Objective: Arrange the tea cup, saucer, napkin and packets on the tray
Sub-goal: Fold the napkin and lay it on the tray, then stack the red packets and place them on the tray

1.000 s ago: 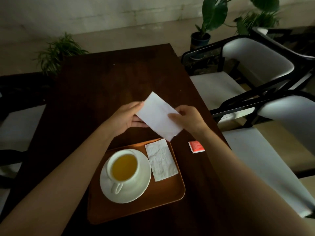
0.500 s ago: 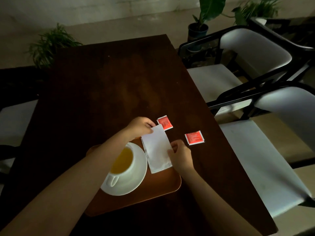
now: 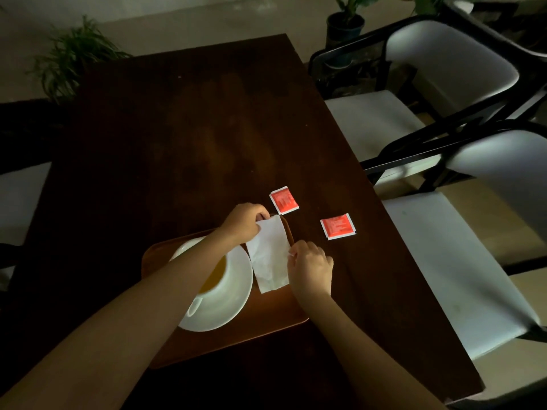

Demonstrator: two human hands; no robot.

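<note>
An orange-brown tray point(image 3: 266, 324) lies on the dark wooden table point(image 3: 177, 143). On its left side a white saucer point(image 3: 228, 294) carries a white cup of yellow tea point(image 3: 214, 276), half hidden by my left forearm. A folded white napkin point(image 3: 269, 258) lies on the tray's right side. My left hand point(image 3: 242, 221) pinches its far end. My right hand point(image 3: 309, 266) touches its right edge. Two red packets lie on the table beyond the tray: one point(image 3: 283, 200) near my left hand, the other point(image 3: 338, 226) further right.
Two white-cushioned chairs with black frames point(image 3: 444, 108) stand along the table's right edge. A potted plant point(image 3: 344, 25) is behind them, another plant point(image 3: 74, 54) at the far left. A white seat point(image 3: 20, 196) shows at the left.
Both hands brought a white napkin down from above the table onto the tray's right side. The second red packet came into view. The view has shifted slightly.
</note>
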